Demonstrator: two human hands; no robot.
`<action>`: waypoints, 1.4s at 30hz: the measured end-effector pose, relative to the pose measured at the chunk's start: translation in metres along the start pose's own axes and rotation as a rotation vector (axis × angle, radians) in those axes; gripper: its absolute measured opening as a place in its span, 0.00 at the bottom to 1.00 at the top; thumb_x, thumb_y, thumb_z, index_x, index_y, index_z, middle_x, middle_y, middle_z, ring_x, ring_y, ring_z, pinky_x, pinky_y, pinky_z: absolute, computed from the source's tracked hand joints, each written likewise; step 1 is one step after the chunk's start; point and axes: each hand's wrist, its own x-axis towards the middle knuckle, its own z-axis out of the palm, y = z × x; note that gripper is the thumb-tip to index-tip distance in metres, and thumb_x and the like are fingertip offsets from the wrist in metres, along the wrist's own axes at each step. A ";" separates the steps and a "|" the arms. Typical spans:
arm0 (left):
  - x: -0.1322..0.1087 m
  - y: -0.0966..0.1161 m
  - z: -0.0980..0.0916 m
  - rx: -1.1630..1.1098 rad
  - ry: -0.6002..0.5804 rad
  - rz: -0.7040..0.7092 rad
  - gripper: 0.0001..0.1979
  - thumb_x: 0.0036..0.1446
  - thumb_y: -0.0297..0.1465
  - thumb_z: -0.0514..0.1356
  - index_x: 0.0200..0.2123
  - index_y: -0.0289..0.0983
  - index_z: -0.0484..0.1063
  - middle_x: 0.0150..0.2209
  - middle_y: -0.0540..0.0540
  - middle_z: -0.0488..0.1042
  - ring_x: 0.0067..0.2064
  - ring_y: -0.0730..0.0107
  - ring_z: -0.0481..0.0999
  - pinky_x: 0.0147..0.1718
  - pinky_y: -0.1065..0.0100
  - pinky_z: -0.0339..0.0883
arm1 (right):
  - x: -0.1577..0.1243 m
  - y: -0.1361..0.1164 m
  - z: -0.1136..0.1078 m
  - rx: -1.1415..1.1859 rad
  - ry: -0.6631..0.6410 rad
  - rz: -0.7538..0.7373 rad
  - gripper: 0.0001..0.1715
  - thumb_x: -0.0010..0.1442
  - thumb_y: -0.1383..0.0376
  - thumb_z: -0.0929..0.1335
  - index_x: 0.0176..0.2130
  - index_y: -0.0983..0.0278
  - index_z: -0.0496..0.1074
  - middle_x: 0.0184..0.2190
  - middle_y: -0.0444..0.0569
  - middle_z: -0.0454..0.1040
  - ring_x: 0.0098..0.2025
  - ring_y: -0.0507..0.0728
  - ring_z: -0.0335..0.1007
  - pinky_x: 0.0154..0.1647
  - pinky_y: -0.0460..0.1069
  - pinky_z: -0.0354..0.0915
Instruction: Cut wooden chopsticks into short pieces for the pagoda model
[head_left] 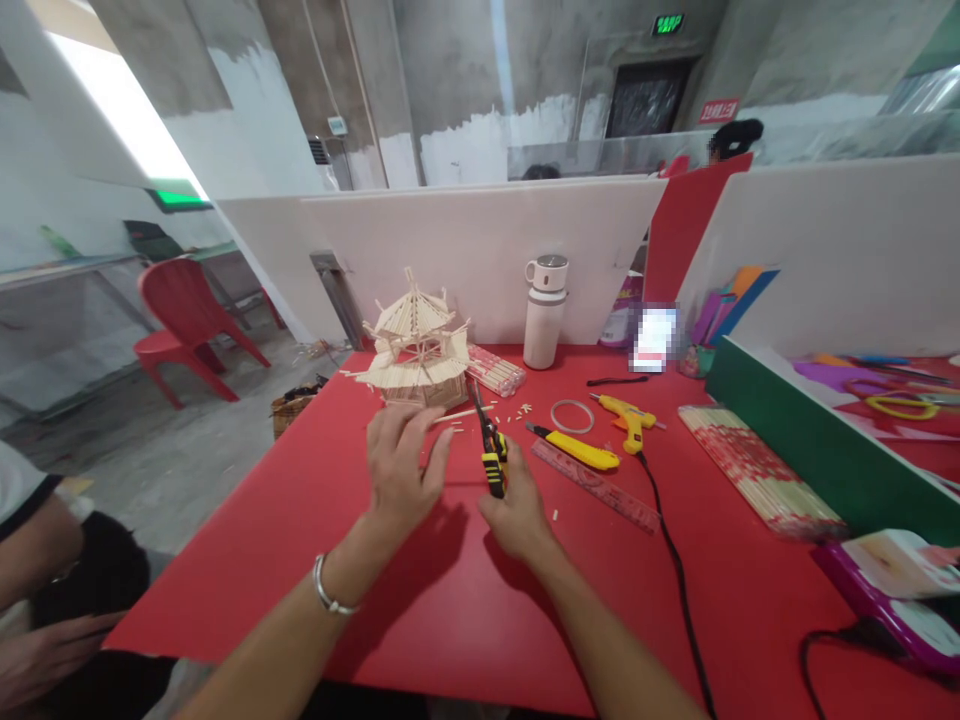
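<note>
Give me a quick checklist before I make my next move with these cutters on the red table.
1. Right hand gripping the cutters: ok.
2. Cutter tips aimed away from me, toward the stick model: ok.
3. Left hand apart from the blades: ok.
4. Loose stick seated between the jaws: cannot tell, too thin to see.
5. Utility knife blade retracted: cannot tell.
6. Glue gun cord clear of both hands: ok.
</note>
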 end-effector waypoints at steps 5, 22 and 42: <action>-0.046 0.020 0.032 -0.786 -0.441 -0.543 0.36 0.51 0.49 0.69 0.59 0.40 0.68 0.53 0.37 0.72 0.54 0.53 0.72 0.51 0.54 0.69 | 0.005 0.001 0.000 0.297 0.025 0.093 0.35 0.41 0.67 0.64 0.51 0.61 0.65 0.37 0.43 0.71 0.37 0.57 0.68 0.40 0.51 0.67; -0.067 0.041 0.062 -1.356 -0.493 -0.907 0.41 0.37 0.40 0.74 0.56 0.38 0.69 0.45 0.42 0.73 0.44 0.59 0.73 0.45 0.61 0.71 | -0.001 -0.004 0.008 0.224 0.038 0.250 0.32 0.38 0.65 0.64 0.46 0.59 0.63 0.27 0.38 0.64 0.27 0.54 0.63 0.26 0.49 0.64; -0.058 0.031 0.059 -0.903 -0.639 -0.615 0.34 0.49 0.47 0.69 0.56 0.38 0.71 0.45 0.42 0.77 0.44 0.59 0.76 0.41 0.63 0.73 | 0.006 0.016 0.009 0.338 0.086 0.260 0.28 0.41 0.64 0.66 0.46 0.59 0.64 0.25 0.35 0.61 0.25 0.53 0.60 0.25 0.47 0.62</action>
